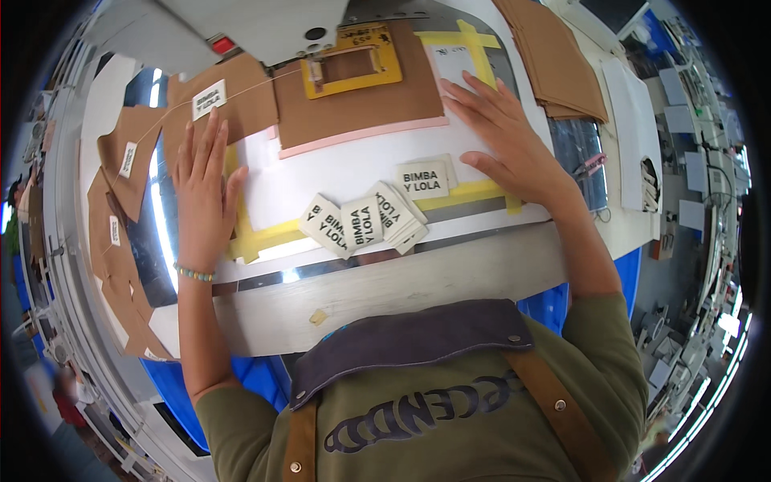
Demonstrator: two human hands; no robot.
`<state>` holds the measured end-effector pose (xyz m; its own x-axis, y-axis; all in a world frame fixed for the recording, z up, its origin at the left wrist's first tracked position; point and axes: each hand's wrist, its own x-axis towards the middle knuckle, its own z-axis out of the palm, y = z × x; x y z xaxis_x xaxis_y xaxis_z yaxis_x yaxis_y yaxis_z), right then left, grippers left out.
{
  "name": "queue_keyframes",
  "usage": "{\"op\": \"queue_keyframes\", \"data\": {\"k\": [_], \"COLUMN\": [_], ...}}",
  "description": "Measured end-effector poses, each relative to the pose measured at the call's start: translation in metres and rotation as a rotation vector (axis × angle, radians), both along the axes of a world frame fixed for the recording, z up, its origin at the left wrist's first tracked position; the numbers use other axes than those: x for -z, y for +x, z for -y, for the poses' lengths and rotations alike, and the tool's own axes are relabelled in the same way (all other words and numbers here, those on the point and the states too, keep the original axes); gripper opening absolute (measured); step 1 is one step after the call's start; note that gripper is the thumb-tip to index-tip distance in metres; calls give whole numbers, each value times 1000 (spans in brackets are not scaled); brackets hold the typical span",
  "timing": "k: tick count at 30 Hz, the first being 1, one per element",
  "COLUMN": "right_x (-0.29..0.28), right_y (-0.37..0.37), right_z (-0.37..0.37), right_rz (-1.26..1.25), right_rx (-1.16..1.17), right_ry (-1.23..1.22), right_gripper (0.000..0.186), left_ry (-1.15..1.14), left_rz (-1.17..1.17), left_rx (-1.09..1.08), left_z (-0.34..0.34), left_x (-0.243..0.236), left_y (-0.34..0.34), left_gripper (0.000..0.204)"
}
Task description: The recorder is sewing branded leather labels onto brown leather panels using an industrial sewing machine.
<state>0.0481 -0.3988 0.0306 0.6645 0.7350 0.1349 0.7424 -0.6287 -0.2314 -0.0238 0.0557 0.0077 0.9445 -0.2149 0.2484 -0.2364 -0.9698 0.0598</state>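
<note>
My left hand [207, 181] lies flat with its fingers stretched out. Its fingertips reach the lower edge of a white printed label [209, 100] on a brown fabric piece [245, 100]. My right hand [506, 136] is spread open beside the right edge of another brown fabric panel [361, 119], holding nothing. A yellow frame-shaped template [393, 64] rests on that panel beneath the sewing machine head [241, 28]. Between my hands and nearer to me, a fanned pile of white labels [361, 223] overlaps a yellow tape strip [281, 235].
At the left, a chain of brown pieces [112, 213] with labels hangs over the table's side, with a thread running to the machine. Stacked brown panels [554, 60] lie at the far right, near small pink-handled snips [592, 166]. A pale wooden edge [385, 277] runs before me.
</note>
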Motion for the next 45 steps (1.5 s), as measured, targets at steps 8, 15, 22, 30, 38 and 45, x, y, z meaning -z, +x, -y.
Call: {"op": "queue_keyframes", "data": {"k": [8,15,22,30,38,45], "right_x": [2,4,8,-3,-10,-34], "right_y": [-6,-6,0,-15,-39,-18], "right_z": [-3,0,0,-6,-34,-51], "right_rz": [15,-8,23,98,-178,-528], "right_rx": [-51,-70,-71,-76,11,90], "right_ry": [-48,-52,-37,133,216,401], "right_gripper": [73,73,68,50,19,19], "left_ry": [14,-175,-170,-250,-667,-1218], "left_rz": [-109,-141,-111,-72,-198,-550], "left_rx": [277,236,252,256,336,239], "left_z": [66,61,60,58,80,120], "left_x": [-20,-17,-14,-12,-41,-34], "left_y": [-8,-9,-2,-7,-14,-6], "left_gripper": [70,58,52,47,40,40]}}
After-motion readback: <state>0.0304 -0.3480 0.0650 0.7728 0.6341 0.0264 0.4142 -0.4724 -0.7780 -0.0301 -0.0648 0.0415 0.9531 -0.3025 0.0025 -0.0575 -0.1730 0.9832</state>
